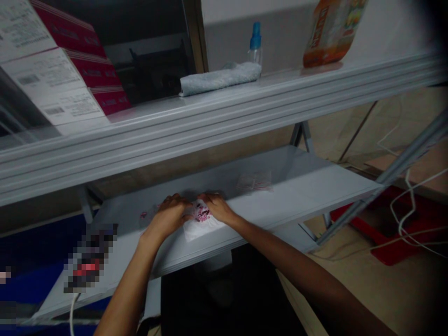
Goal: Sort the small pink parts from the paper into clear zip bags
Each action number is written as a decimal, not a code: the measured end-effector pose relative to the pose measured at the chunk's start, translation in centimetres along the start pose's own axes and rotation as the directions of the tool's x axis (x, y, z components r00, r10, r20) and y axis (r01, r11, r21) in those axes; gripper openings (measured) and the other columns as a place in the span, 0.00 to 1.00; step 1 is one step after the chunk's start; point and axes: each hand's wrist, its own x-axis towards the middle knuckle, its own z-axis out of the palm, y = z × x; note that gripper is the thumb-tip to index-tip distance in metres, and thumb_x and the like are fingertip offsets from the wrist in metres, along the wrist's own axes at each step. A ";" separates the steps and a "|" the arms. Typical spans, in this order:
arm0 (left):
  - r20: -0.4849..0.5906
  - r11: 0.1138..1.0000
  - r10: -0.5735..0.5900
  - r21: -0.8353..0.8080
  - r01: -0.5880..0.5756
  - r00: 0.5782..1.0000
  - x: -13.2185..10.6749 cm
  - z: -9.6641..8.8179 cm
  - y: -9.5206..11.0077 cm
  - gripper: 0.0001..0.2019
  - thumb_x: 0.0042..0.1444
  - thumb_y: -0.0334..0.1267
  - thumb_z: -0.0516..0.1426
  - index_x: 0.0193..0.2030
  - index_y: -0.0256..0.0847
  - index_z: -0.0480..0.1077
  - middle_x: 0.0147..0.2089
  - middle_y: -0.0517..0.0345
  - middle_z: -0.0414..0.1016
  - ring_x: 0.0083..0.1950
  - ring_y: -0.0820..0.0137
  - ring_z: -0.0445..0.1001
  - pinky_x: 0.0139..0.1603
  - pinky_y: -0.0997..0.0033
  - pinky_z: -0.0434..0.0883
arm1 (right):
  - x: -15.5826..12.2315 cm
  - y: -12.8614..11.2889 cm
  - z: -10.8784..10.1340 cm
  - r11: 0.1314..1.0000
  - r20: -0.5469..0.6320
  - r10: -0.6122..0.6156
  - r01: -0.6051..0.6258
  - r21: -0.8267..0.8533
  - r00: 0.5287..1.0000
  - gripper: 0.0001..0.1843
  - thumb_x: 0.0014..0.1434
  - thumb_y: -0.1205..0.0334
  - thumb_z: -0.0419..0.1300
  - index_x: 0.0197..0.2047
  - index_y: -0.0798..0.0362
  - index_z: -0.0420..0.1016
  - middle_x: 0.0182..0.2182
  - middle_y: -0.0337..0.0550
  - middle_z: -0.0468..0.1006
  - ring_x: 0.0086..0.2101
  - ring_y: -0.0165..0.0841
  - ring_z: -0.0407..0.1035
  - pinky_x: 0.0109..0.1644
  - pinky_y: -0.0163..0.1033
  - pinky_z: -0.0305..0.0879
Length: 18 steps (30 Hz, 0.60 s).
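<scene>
On the lower shelf [308,177], two hands [173,211] [217,207] at one white sheet [201,229], each grip unclear.

1. The scene was dim overall, with muted colours and a grey cast on the bench [315,177].
2. A soft shadow lay on the bench just beyond the left hand [174,210] and right hand [216,206].
3. The shelf [224,128] above had a faint sheen, mirroring the orange container [324,39] weakly.
4. A broad band of shade crossed the pale wall [227,44].
5. The dark clothing [255,298] sank nearly to black.
6. Blackness swallowed the right edge, deepest in its corners.
7. Softness blurred the pink pieces [203,213] and the print on the boxes [75,84].
8. Coarse pixel blocks masked an item [91,259] at lower left.
</scene>
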 end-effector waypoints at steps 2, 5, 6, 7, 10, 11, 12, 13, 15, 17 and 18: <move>0.035 0.996 0.042 0.071 -0.044 0.999 0.1 -0.3 0.4 0.11 0.57 0.39 0.62 0.46 0.47 0.78 0.45 0.49 0.80 0.51 0.57 0.74 0.55 0.58 0.67 | 0.0 -0.1 0.0 1.000 -0.007 -0.004 0.004 0.013 1.000 0.16 0.67 0.72 0.50 0.52 0.58 0.75 0.45 0.55 0.80 0.45 0.39 0.75 0.50 0.42 0.66; 0.051 0.985 0.082 0.147 -0.089 0.995 0.3 -0.6 0.8 0.12 0.57 0.34 0.61 0.47 0.48 0.78 0.42 0.49 0.80 0.51 0.55 0.73 0.55 0.56 0.65 | 0.0 -0.5 -0.3 0.999 -0.009 -0.015 0.015 0.043 1.000 0.17 0.70 0.70 0.46 0.46 0.57 0.77 0.39 0.51 0.81 0.40 0.36 0.75 0.46 0.39 0.66; 0.046 0.983 0.088 0.157 -0.094 0.995 0.3 -0.6 0.9 0.12 0.57 0.32 0.61 0.47 0.48 0.78 0.42 0.49 0.80 0.51 0.54 0.73 0.55 0.55 0.64 | 0.0 -0.7 -0.4 0.999 -0.006 -0.022 0.022 0.049 1.000 0.17 0.70 0.69 0.46 0.44 0.57 0.77 0.38 0.50 0.81 0.38 0.35 0.75 0.45 0.38 0.66; 0.038 0.983 0.091 0.157 -0.096 0.995 0.3 -0.6 1.0 0.13 0.56 0.31 0.60 0.48 0.47 0.78 0.42 0.49 0.80 0.51 0.54 0.72 0.55 0.55 0.64 | 0.0 -0.8 -0.5 0.998 -0.003 -0.027 0.027 0.057 1.000 0.17 0.71 0.68 0.46 0.43 0.56 0.77 0.36 0.48 0.81 0.37 0.33 0.75 0.44 0.37 0.65; 0.008 0.987 0.089 0.134 -0.089 0.996 0.2 -0.6 1.1 0.14 0.56 0.29 0.59 0.48 0.45 0.78 0.42 0.48 0.79 0.52 0.53 0.71 0.56 0.53 0.63 | 0.1 -1.1 -0.7 0.992 0.000 -0.011 0.011 0.126 1.000 0.19 0.72 0.66 0.45 0.39 0.56 0.77 0.33 0.45 0.80 0.35 0.32 0.74 0.42 0.35 0.64; -0.001 0.988 0.088 0.130 -0.087 0.996 0.1 -0.6 1.2 0.14 0.56 0.29 0.59 0.48 0.45 0.78 0.42 0.48 0.79 0.52 0.53 0.71 0.57 0.52 0.62 | 0.1 -1.2 -0.8 0.988 -0.002 0.001 -0.001 0.155 1.000 0.20 0.72 0.65 0.45 0.38 0.55 0.77 0.33 0.45 0.80 0.35 0.31 0.74 0.42 0.35 0.64; -0.012 0.988 0.087 0.129 -0.085 0.996 0.1 -0.7 1.2 0.15 0.56 0.28 0.59 0.48 0.45 0.78 0.42 0.47 0.79 0.53 0.52 0.71 0.57 0.51 0.62 | 0.1 -1.2 -0.9 0.983 -0.004 0.014 -0.013 0.181 1.000 0.20 0.72 0.65 0.44 0.37 0.56 0.76 0.33 0.46 0.80 0.35 0.32 0.74 0.42 0.35 0.64; -0.025 0.988 0.087 0.131 -0.082 0.996 0.0 -0.8 1.1 0.16 0.56 0.28 0.59 0.49 0.46 0.78 0.42 0.47 0.80 0.54 0.51 0.70 0.58 0.50 0.61 | 0.1 -1.2 -0.9 0.980 -0.006 0.024 -0.023 0.198 1.000 0.20 0.72 0.65 0.44 0.36 0.56 0.76 0.32 0.46 0.80 0.34 0.32 0.74 0.41 0.36 0.64; -0.055 0.988 0.081 0.135 -0.073 0.995 -0.1 -0.9 0.9 0.18 0.55 0.27 0.59 0.50 0.48 0.77 0.43 0.47 0.80 0.55 0.49 0.69 0.60 0.46 0.59 | 0.1 -1.2 -0.9 0.977 -0.009 0.033 -0.031 0.209 0.999 0.20 0.72 0.65 0.45 0.36 0.56 0.76 0.32 0.47 0.80 0.34 0.33 0.74 0.41 0.36 0.64; -0.082 0.990 0.066 0.127 -0.055 0.994 -0.2 -0.9 0.4 0.21 0.54 0.26 0.60 0.53 0.50 0.76 0.45 0.47 0.80 0.56 0.48 0.68 0.59 0.44 0.60 | 0.0 -1.1 -1.0 0.974 -0.010 0.038 -0.035 0.224 0.999 0.19 0.71 0.66 0.45 0.38 0.56 0.77 0.32 0.47 0.80 0.35 0.33 0.75 0.42 0.36 0.64; -0.091 0.992 0.056 0.116 -0.045 0.994 -0.3 -0.9 0.1 0.22 0.54 0.26 0.61 0.54 0.50 0.75 0.46 0.47 0.79 0.56 0.48 0.68 0.58 0.44 0.62 | 0.0 -1.2 -1.0 0.972 -0.010 0.038 -0.035 0.232 0.999 0.19 0.71 0.66 0.45 0.39 0.56 0.77 0.33 0.47 0.80 0.36 0.33 0.75 0.43 0.37 0.65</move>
